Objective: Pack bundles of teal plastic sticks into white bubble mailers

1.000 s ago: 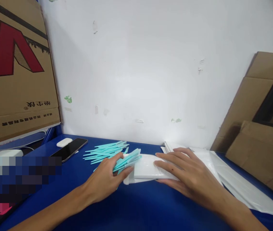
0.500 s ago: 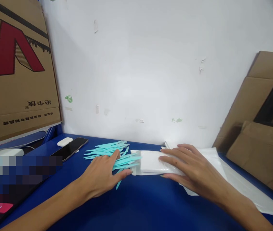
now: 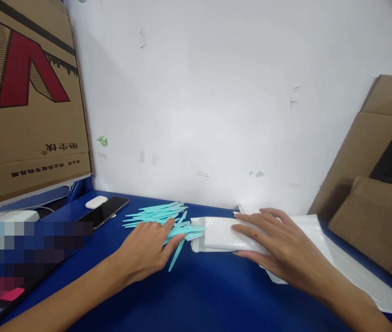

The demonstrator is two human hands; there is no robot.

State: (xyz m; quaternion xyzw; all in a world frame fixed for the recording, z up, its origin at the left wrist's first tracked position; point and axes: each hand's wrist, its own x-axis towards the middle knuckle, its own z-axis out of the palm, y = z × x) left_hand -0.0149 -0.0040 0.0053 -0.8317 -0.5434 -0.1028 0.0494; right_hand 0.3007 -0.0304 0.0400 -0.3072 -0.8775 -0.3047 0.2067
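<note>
While in right hand (image 3: 282, 244), white packet (image 3: 218, 233), long axis leftward.

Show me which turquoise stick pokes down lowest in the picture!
The turquoise stick slanting downward just right of the left hand. Its lower tip reaches below all the others in view, which lie higher up.
</note>
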